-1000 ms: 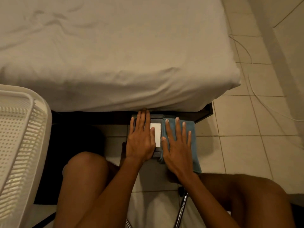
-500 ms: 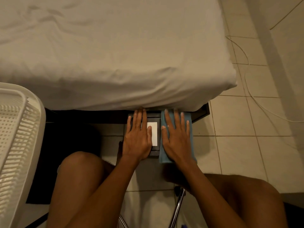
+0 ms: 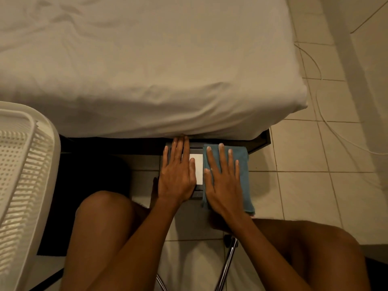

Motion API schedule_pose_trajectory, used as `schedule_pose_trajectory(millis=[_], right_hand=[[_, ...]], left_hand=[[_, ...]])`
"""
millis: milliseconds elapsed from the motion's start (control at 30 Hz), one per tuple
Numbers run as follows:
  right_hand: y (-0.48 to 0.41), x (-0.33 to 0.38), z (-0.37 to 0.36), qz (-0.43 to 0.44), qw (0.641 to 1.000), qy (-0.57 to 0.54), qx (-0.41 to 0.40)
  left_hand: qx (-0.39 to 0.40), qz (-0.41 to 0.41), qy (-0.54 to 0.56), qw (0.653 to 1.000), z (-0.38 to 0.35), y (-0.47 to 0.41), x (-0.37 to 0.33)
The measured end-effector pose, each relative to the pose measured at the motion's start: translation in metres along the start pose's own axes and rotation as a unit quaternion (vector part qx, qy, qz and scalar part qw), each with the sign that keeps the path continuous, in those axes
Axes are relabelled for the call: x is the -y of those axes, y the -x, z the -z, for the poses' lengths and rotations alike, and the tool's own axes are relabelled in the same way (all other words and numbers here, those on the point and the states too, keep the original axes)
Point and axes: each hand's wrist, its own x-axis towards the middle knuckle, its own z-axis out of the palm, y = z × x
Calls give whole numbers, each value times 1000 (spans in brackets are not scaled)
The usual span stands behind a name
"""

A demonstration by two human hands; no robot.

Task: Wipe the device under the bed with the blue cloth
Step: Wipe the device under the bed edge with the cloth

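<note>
A dark flat device (image 3: 197, 194) with a white label (image 3: 198, 169) lies on the floor, its far end under the bed (image 3: 147, 70). My left hand (image 3: 177, 175) rests flat on the device's left half, fingers spread, fingertips at the mattress edge. The blue cloth (image 3: 243, 171) covers the device's right half and hangs over its near edge. My right hand (image 3: 223, 181) presses flat on the cloth with fingers apart. Most of the device is hidden by both hands and the cloth.
A white perforated basket (image 3: 23, 185) stands at the left. The dark bed frame (image 3: 259, 142) runs under the mattress. A thin cable (image 3: 315, 80) trails over the tiled floor at the right. My knees and chrome chair legs (image 3: 227, 263) fill the foreground.
My right hand slid the cloth away toward the bed, then back toward me. The left hand stayed pressed on the device.
</note>
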Motion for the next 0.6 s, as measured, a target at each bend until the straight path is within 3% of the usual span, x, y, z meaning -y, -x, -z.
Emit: schedule_pose_trajectory(millis=[167, 300, 467, 600], right_hand=[[-27, 4, 6, -43, 999, -4, -8], [7, 5, -5, -14, 1000, 12, -2], [-35, 6, 4, -41, 999, 6, -17], [-1, 12, -1, -38, 999, -12, -23]], left_hand=[[0, 3, 5, 1000, 1, 0, 0], [-6, 1, 4, 1000, 2, -1, 0], [-14, 1, -7, 1000, 0, 0, 1], [-11, 0, -1, 1000, 1, -2, 0]])
